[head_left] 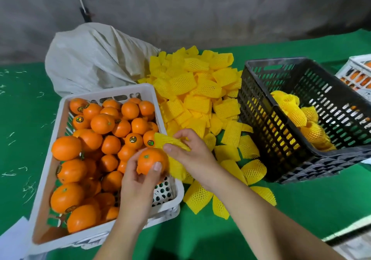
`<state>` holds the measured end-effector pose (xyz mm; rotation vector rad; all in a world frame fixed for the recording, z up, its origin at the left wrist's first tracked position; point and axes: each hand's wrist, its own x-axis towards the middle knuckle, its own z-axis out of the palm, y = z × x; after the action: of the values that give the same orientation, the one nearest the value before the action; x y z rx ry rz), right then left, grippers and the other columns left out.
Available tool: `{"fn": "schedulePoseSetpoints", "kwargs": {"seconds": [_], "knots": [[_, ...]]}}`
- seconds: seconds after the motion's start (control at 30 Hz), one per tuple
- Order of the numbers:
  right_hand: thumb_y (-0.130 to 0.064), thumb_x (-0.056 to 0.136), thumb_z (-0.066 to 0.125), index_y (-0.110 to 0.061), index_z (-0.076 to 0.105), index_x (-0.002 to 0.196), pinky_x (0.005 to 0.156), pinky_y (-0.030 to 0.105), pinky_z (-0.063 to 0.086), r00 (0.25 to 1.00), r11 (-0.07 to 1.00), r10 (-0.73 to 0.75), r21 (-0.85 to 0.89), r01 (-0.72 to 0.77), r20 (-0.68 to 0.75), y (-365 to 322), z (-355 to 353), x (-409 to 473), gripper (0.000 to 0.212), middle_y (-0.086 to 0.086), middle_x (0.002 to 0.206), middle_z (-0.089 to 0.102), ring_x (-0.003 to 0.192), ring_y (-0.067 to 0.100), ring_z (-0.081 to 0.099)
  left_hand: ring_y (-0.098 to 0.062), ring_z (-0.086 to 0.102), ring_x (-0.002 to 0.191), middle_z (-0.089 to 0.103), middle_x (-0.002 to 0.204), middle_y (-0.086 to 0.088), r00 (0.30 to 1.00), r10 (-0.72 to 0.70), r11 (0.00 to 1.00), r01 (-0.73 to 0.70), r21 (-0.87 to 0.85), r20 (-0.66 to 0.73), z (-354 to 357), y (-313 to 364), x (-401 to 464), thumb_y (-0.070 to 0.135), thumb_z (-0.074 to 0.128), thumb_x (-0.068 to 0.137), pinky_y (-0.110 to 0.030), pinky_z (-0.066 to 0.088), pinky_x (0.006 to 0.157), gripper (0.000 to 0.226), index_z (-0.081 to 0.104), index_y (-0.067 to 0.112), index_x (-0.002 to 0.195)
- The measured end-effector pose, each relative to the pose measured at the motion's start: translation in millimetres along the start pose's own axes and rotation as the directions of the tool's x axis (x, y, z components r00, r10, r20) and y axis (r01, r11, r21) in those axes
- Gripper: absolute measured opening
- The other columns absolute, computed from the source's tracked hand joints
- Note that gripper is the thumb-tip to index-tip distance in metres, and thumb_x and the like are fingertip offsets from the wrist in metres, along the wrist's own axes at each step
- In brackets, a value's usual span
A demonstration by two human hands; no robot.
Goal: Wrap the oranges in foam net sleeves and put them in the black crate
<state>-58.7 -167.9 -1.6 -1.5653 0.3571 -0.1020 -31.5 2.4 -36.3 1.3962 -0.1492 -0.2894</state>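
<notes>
Orange in hand: one orange (pixel 152 161) is held just above the near right corner of the white crate (pixel 50 159), its green stem end turned up toward the camera.
Left hand: the left hand (pixel 138 177) is curled round the orange from below and the side, thumb laid across its front.
Right hand: the right hand (pixel 189 151) is pinched on a yellow foam net sleeve (pixel 170 142), which lies flattened across the top right of the fruit and is not yet opened over it.
Step in hand: judged to be the start of sleeving; the orange is bare and nothing has been slid on.
Doing it well: the sleeve mouth should be spread open before it is drawn on, the fruit kept steady and turned as needed, and the net pulled until the orange sits at its middle.
Supply: unwrapped oranges are heaped in the white crate; loose sleeves (pixel 196 91) are piled on the green table cover (pixel 22 109) between the two crates.
Destination: the black crate (pixel 261 123) stands to the right, with several wrapped oranges (pixel 301 119) lying in it and much room left.
Beyond: a grey sack (pixel 90 63) rests behind the white crate.
</notes>
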Motion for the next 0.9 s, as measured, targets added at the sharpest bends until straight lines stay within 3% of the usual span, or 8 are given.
{"fn": "schedulePoseSetpoints", "kwargs": {"seconds": [0.1,0.17,0.37,0.47,0.57,0.67,0.77,0.9], "knots": [[-0.040,0.077,0.081,-0.043,0.057,0.138,0.095,0.036,0.058,0.986,0.999,0.019,0.030,-0.025,0.166,-2,14,-11,0.065,-0.011,0.122,0.068,0.111,0.009,0.068,-0.029,0.073,0.116,0.074,0.130,-0.005,1.000,-0.025,0.997,0.025,-0.069,0.005,-6,3,5,0.071,0.080,0.079,-0.053,0.061,0.093,0.070,0.062,0.037,0.137],[-0.028,0.081,0.071,-0.034,0.055,0.145,0.092,0.033,0.059,0.990,1.000,-0.017,0.018,0.014,0.140,-5,19,-16,0.067,-0.012,0.113,0.072,0.103,0.010,0.070,-0.034,0.073,0.115,0.074,0.129,-0.008,0.999,-0.054,0.993,0.054,-0.104,-0.001,-6,3,7,0.063,0.079,0.084,-0.056,0.059,0.094,0.065,0.061,0.035,0.140],[-0.040,0.076,0.062,-0.038,0.039,0.156,0.106,0.034,0.053,0.980,0.978,-0.089,-0.173,0.120,0.176,-7,37,-22,0.083,-0.015,0.141,0.042,0.128,0.011,0.056,-0.034,0.070,0.122,0.072,0.134,-0.008,0.998,-0.062,0.980,0.067,-0.186,0.030,-5,2,9,0.040,0.072,0.088,-0.054,0.056,0.100,0.061,0.057,0.029,0.145],[-0.026,0.090,0.056,-0.035,0.049,0.152,0.111,0.037,0.049,0.981,0.971,-0.174,-0.152,0.185,0.084,-4,42,-19,0.063,-0.012,0.142,0.048,0.135,0.009,0.051,-0.035,0.073,0.113,0.074,0.126,-0.012,0.998,-0.053,0.976,0.055,-0.210,0.015,-9,1,10,0.035,0.079,0.079,-0.053,0.060,0.093,0.053,0.062,0.037,0.129],[-0.039,0.083,0.057,-0.050,0.043,0.150,0.108,0.030,0.050,0.976,0.976,-0.137,-0.147,0.163,0.172,4,48,-16,0.070,-0.020,0.132,0.044,0.131,0.006,0.051,-0.028,0.073,0.105,0.075,0.115,-0.006,0.999,-0.047,0.971,0.040,-0.234,-0.024,-11,-4,10,0.029,0.080,0.077,-0.042,0.063,0.085,0.046,0.060,0.043,0.116],[-0.033,0.088,0.054,-0.063,0.043,0.143,0.108,0.031,0.051,0.966,0.955,-0.206,-0.186,0.233,0.154,19,55,-17,0.064,-0.024,0.132,0.045,0.129,0.008,0.053,-0.027,0.074,0.111,0.077,0.117,-0.003,0.996,-0.072,0.961,0.055,-0.271,-0.055,-13,-8,14,0.032,0.076,0.083,-0.039,0.064,0.087,0.049,0.054,0.035,0.127],[-0.021,0.097,0.050,-0.044,0.066,0.127,0.102,0.031,0.054,0.966,0.958,-0.259,-0.126,0.256,-0.007,31,57,-17,0.041,-0.025,0.124,0.060,0.119,0.005,0.060,-0.030,0.073,0.116,0.076,0.123,-0.006,0.997,-0.079,0.965,0.070,-0.251,-0.023,-10,-6,14,0.041,0.076,0.081,-0.040,0.064,0.087,0.063,0.052,0.031,0.139],[-0.041,0.101,0.046,-0.040,0.064,0.109,0.077,0.014,0.049,0.938,0.929,-0.306,-0.266,0.258,-0.160,34,64,-21,0.020,-0.029,0.103,0.056,0.097,0.001,0.060,-0.037,0.068,0.124,0.071,0.133,-0.015,0.997,-0.083,0.969,0.079,-0.236,-0.004,-8,-3,14,0.040,0.072,0.086,-0.061,0.052,0.108,0.069,0.052,0.022,0.149]]}}
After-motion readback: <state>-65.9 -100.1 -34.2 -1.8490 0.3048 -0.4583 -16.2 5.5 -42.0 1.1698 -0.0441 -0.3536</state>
